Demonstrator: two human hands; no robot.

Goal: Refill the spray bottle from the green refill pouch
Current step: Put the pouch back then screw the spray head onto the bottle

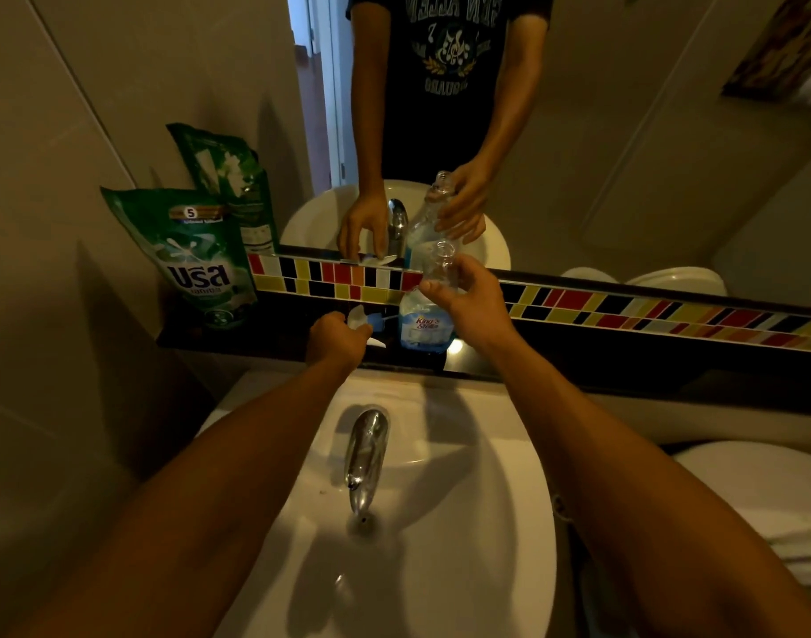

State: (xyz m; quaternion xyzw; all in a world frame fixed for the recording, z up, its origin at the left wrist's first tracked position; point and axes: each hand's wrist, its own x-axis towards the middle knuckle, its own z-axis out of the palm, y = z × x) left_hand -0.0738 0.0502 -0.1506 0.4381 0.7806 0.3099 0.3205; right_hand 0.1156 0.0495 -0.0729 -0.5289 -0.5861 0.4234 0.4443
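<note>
The spray bottle (pixel 425 315) is stood upright on the dark shelf (pixel 578 356) at the far side of the sink (pixel 486 522), just below the mirror (pixel 624 154). Its neck is open at the top, with no spray head fitted, and a blue and white label is shown on its lower body. The upper part of the bottle is grasped by the right hand (pixel 468 297), the fingers and thumb being curled round the clear shoulder just under the neck.

The spray head (pixel 364 320), white and blue, is held by the left hand (pixel 336 336) just to the left of the bottle, low over the shelf. The fingers are closed round it, and a white part of it is seen sticking out to the right of the hand, near the base of the bottle. Whether the spray head is touching the shelf cannot be told.

The green refill pouch (pixel 196 255) is stood upright at the far left end of the shelf, leaned into the corner where the wall (pixel 49 223) meets the mirror, well apart from both hands. Its reflection is seen beside it in the glass.

A band of coloured tiles (pixel 601 308) is run along the bottom of the mirror, behind the bottle. A chrome tap (pixel 364 458) is set at the middle of the sink, between the two forearms. Part of a white toilet (pixel 762 490) is seen at the near right.
</note>
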